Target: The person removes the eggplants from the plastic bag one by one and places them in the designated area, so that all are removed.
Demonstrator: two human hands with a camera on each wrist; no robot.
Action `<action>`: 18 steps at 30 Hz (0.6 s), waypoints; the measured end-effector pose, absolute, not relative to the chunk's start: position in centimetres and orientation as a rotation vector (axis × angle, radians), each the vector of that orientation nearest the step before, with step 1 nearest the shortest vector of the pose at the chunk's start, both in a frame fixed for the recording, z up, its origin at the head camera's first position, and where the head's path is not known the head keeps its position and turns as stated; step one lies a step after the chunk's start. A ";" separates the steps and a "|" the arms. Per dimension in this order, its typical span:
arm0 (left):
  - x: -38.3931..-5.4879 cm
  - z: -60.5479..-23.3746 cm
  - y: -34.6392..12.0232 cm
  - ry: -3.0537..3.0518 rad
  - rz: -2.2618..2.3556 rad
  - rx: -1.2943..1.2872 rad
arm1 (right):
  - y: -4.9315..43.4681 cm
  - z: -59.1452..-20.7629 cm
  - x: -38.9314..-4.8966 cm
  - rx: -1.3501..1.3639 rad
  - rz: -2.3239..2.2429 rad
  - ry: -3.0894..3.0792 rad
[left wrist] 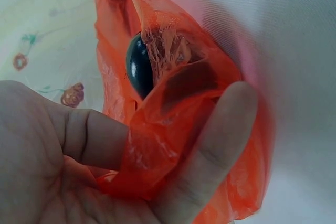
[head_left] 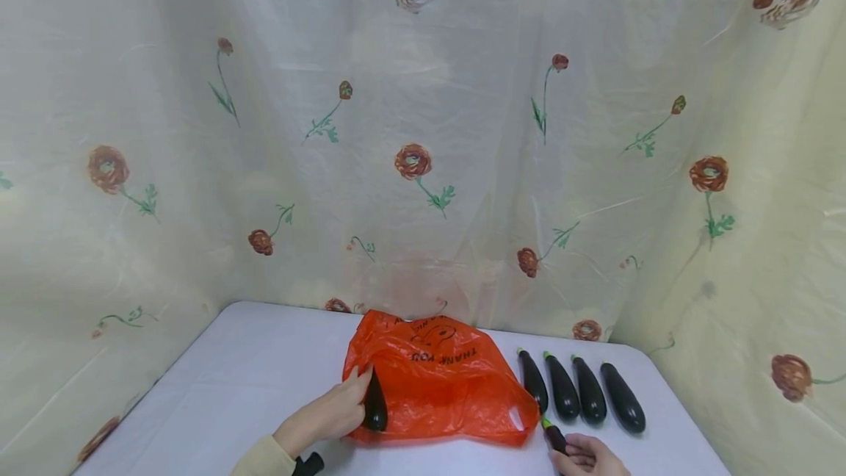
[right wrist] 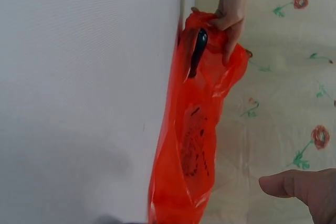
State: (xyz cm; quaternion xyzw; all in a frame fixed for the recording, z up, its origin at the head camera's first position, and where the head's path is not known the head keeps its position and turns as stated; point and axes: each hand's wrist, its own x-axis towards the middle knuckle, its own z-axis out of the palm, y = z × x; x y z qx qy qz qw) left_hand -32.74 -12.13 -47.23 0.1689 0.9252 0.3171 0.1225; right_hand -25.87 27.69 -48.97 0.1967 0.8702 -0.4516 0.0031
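Note:
A red-orange plastic bag [head_left: 443,388] with dark "THANK YOU" print lies on the white table. My left hand [head_left: 344,402] holds its left edge; in the left wrist view the fingers [left wrist: 210,156] curl about the crumpled film. A dark eggplant [head_left: 374,404] shows at the bag's mouth, close beside that hand; the left wrist view shows a glossy part of an eggplant [left wrist: 138,66] inside the film. At the lower right, my right hand [head_left: 588,455] grips another eggplant [head_left: 555,438], its green stem pointing toward the bag. The right wrist view shows only that hand's thumb [right wrist: 289,184].
Several eggplants [head_left: 591,391] lie side by side to the right of the bag, the leftmost close to its edge. Behind the table [head_left: 264,358] and along its sides hangs a flower-patterned curtain [head_left: 463,131].

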 end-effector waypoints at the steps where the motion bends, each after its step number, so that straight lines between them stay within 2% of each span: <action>1: -32.8 -47.3 -12.1 2.697 0.923 0.488 | 27.1 -48.6 -25.8 0.608 -1.412 2.739; 7: -32.8 -47.4 -12.1 2.695 0.922 0.484 | 24.0 -46.5 -25.5 0.477 -1.394 2.777; 18: -32.9 -47.5 -12.2 2.704 0.936 0.532 | 19.7 -45.8 -26.8 0.286 -1.344 2.804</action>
